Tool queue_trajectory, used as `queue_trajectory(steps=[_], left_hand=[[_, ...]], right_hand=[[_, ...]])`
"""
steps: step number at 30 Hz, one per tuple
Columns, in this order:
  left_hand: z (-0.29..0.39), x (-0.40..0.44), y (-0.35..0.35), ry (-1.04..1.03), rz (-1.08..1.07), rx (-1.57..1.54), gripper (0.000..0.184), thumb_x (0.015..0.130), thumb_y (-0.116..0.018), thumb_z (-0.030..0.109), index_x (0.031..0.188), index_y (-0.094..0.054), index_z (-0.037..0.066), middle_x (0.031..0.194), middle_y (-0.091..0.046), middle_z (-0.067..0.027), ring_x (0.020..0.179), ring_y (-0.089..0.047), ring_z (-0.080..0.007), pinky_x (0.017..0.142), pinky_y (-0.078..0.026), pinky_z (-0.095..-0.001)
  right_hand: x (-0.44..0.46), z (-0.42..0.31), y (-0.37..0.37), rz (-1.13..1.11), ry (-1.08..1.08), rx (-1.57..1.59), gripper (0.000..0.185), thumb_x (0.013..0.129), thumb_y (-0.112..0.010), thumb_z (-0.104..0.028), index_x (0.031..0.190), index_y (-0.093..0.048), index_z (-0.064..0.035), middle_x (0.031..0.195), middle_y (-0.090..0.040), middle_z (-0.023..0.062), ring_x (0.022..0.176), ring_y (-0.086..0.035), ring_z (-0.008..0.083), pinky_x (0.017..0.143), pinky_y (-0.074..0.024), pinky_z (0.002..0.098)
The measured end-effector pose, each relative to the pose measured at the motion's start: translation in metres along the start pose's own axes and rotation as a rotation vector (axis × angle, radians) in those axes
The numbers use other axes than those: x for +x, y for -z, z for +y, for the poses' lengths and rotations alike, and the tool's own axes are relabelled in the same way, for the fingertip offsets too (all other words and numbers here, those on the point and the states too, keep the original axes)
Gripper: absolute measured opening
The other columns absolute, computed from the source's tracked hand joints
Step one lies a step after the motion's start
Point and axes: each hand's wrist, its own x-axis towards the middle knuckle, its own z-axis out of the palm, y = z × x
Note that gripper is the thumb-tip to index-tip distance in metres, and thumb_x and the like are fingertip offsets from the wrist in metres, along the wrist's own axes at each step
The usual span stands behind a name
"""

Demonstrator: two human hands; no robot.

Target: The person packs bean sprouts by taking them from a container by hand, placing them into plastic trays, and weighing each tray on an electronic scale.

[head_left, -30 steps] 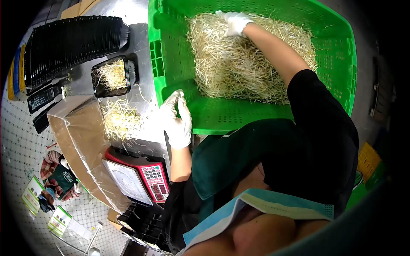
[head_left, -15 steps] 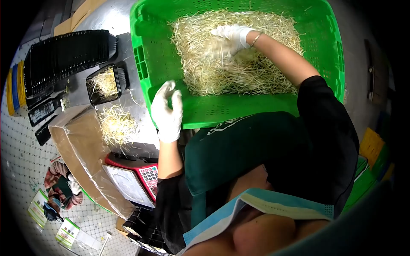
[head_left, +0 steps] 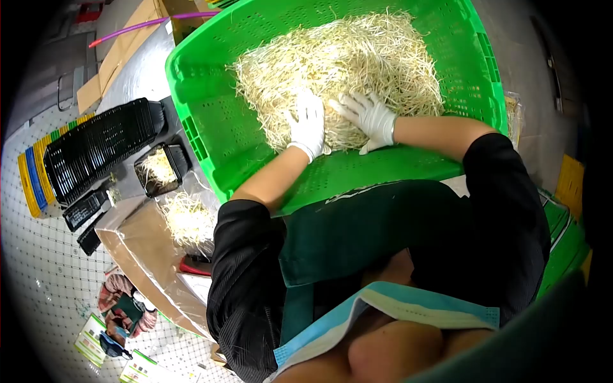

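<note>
A mass of pale bean sprouts (head_left: 357, 70) fills much of a green perforated crate (head_left: 204, 96). In a white glove, my left hand (head_left: 308, 126) lies on the near edge of the sprouts, fingers stretched forward. Beside it, my right hand (head_left: 369, 120), also gloved, rests on the sprouts with fingers spread and pointing left. Neither hand is closed around anything, though some fingertips may be sunk among the strands. Left of the crate, a black tray (head_left: 182, 163) holds a small portion of sprouts, and a loose pile of sprouts (head_left: 189, 219) sits nearer me.
Stacked black trays (head_left: 102, 147) stand at the left. A cardboard box lined with plastic (head_left: 150, 249) is beside the sprout pile, with a red scale (head_left: 196, 266) partly hidden by my sleeve. Another person (head_left: 128, 306) is at lower left.
My left hand has moved from the crate's near left rim onto the sprouts. My right hand has come back toward me, its fingers now spread. The whole view has shifted and tilted.
</note>
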Motion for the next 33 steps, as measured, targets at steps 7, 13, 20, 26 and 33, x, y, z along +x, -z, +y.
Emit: queue_trajectory(steps=[7,13,20,26,33], left_hand=[[-0.023,0.021,0.021,0.044,0.233,-0.357,0.062,0.089,-0.052,0.022,0.141,-0.026,0.001,0.149,-0.021,-0.0210,0.137,-0.021,-0.0354,0.107,-0.025,-0.0506],[-0.040,0.020,0.013,-0.154,0.410,-0.527,0.075,0.081,-0.061,0.026,0.141,-0.026,-0.002,0.141,-0.034,-0.0242,0.126,-0.040,-0.0373,0.103,-0.035,-0.0395],[-0.016,0.010,-0.013,0.026,0.341,0.079,0.068,0.081,-0.057,0.014,0.141,-0.029,0.001,0.142,-0.034,-0.0232,0.129,-0.036,-0.0381,0.106,-0.031,-0.0419],[-0.050,0.038,-0.002,-0.198,0.535,-0.718,0.065,0.076,-0.068,0.025,0.132,-0.043,0.005,0.125,-0.053,-0.0199,0.117,-0.050,-0.0346,0.101,-0.038,-0.0382],[-0.014,0.030,0.031,-0.103,0.431,-0.420,0.096,0.063,-0.080,0.033,0.138,-0.030,0.001,0.137,-0.036,-0.0274,0.126,-0.035,-0.0417,0.106,-0.031,-0.0440]], right_hand=[[0.035,0.029,0.025,0.188,0.073,0.009,0.094,0.072,-0.066,-0.058,0.143,-0.025,-0.0123,0.148,-0.022,0.0193,0.134,-0.029,0.0324,0.100,-0.0327,0.0531],[0.071,0.063,0.042,0.106,0.347,0.355,0.074,0.073,-0.068,-0.044,0.137,-0.043,-0.0175,0.146,-0.028,0.0212,0.135,-0.027,0.0331,0.108,-0.0277,0.0474],[0.046,0.048,-0.009,0.090,-0.017,-0.121,0.113,0.062,-0.077,-0.049,0.149,-0.010,-0.0248,0.153,-0.008,0.0164,0.136,-0.024,0.0372,0.100,-0.0322,0.0564],[0.051,0.082,0.056,0.082,-0.022,0.269,0.066,0.072,-0.061,-0.009,0.135,-0.039,-0.0139,0.087,-0.062,0.0141,0.070,-0.062,0.0271,0.060,-0.0532,0.0358],[0.033,0.088,0.014,0.069,-0.089,-0.164,0.104,0.065,-0.079,-0.040,0.143,-0.022,-0.0026,0.134,-0.038,0.0208,0.119,-0.045,0.0303,0.096,-0.0433,0.0356]])
